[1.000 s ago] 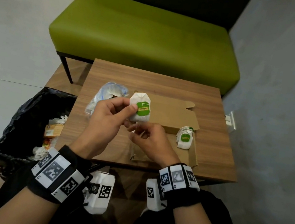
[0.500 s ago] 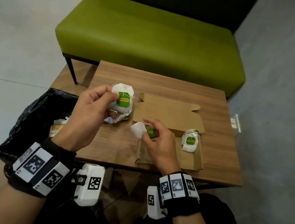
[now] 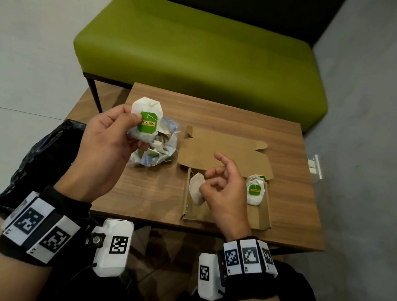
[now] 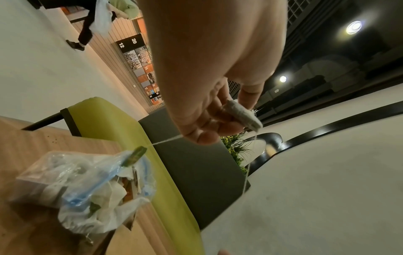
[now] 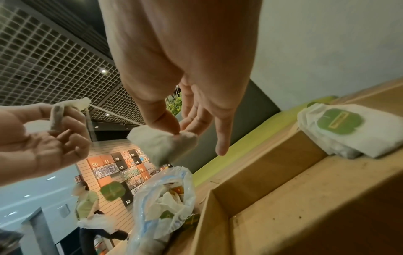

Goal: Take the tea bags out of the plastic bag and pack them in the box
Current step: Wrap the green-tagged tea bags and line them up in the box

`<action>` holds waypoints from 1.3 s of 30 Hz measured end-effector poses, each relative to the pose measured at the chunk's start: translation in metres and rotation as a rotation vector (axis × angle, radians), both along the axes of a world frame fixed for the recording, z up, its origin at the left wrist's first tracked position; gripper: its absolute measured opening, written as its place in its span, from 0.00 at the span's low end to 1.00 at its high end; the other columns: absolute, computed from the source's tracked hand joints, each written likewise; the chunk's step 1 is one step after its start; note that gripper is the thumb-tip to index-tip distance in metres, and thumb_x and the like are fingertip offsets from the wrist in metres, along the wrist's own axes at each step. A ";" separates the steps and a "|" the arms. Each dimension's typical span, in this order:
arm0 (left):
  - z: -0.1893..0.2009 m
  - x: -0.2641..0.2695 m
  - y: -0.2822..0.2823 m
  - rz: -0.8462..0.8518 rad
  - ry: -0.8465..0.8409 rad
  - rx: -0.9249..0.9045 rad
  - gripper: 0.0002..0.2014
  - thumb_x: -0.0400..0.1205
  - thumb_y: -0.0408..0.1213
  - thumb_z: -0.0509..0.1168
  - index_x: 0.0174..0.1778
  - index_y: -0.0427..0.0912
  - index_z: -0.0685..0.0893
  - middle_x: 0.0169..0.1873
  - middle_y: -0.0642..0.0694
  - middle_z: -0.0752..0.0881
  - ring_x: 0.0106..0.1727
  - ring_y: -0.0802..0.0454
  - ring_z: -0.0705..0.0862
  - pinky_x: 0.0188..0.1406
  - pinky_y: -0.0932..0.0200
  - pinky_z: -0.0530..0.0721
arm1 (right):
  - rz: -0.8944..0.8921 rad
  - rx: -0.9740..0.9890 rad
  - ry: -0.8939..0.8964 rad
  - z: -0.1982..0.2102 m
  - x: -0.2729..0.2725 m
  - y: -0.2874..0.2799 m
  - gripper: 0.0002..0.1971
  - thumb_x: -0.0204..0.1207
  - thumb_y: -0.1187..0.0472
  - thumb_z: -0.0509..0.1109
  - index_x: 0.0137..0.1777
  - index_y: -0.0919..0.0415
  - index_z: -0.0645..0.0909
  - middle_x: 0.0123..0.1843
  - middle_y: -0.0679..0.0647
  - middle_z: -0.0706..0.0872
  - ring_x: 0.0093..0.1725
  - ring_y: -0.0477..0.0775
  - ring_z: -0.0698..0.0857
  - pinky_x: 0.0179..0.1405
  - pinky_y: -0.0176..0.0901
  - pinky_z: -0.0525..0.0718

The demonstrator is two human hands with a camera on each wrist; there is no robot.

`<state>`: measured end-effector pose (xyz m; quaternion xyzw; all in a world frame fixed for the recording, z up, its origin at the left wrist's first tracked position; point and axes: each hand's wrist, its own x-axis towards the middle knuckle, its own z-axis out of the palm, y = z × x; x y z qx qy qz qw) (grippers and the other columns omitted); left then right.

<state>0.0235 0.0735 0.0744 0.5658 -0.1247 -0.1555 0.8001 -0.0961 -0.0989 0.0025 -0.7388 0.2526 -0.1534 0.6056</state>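
Head view centre: a white, soft paper tea bag [image 3: 197, 188] hangs over the left end of the open brown cardboard box [image 3: 264, 215], pinched between the thumb and forefinger of the right hand [image 3: 224, 194]; the other fingers of that hand are loosely spread. From the right wrist view the same bag [image 5: 161, 143] looks crumpled and roughly wedge-shaped, gripped at one corner, with a green tag dangling below it on a thread. At the right end of the box, a small stack of flat white tea bags with green tags [image 3: 254, 192] leans against the wall beneath the raised, creased flap.

Left of centre, the left hand [image 3: 106, 145] is held up above the table, its thumb and curled fingers grasping a second tea bag [image 3: 145, 123], flat and many-cornered, with a glossy green Twinings tag facing the camera. In the left wrist view a thin string runs from those fingers [image 4: 207, 136].

Just below that hand, the crinkled, clear plastic bag [image 3: 160, 144] with a blue strip lies on the wood-grain table [image 3: 236, 120], holding more white bags. Behind, at frame top, stands a smooth green padded bench [image 3: 203, 54]; at lower left, a black bin liner [image 3: 46, 159].
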 end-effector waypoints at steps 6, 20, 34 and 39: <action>-0.004 0.005 0.003 0.063 -0.057 0.060 0.23 0.88 0.29 0.58 0.33 0.50 0.90 0.34 0.51 0.89 0.36 0.55 0.84 0.36 0.57 0.81 | -0.004 -0.049 -0.009 0.009 -0.009 -0.002 0.36 0.71 0.78 0.70 0.78 0.52 0.74 0.47 0.55 0.87 0.47 0.61 0.86 0.51 0.48 0.91; -0.019 0.009 0.013 0.053 -0.158 0.242 0.07 0.79 0.42 0.70 0.48 0.43 0.89 0.36 0.48 0.92 0.37 0.47 0.85 0.38 0.57 0.85 | -0.266 -0.184 -0.153 0.048 -0.023 -0.044 0.20 0.77 0.76 0.66 0.63 0.55 0.86 0.36 0.48 0.83 0.36 0.56 0.83 0.42 0.59 0.90; -0.060 0.000 -0.003 0.080 -0.111 0.503 0.05 0.80 0.38 0.73 0.40 0.41 0.91 0.35 0.44 0.91 0.39 0.57 0.89 0.41 0.63 0.86 | -0.209 -0.055 -0.252 0.049 -0.027 -0.032 0.16 0.76 0.78 0.66 0.51 0.61 0.90 0.40 0.66 0.90 0.44 0.66 0.90 0.44 0.27 0.83; -0.088 -0.014 -0.023 -0.007 -0.058 0.608 0.03 0.79 0.36 0.74 0.43 0.41 0.92 0.36 0.42 0.91 0.37 0.57 0.84 0.36 0.66 0.82 | -0.230 0.003 -0.199 0.038 -0.034 -0.028 0.15 0.76 0.77 0.68 0.52 0.60 0.89 0.43 0.65 0.90 0.44 0.61 0.91 0.41 0.34 0.87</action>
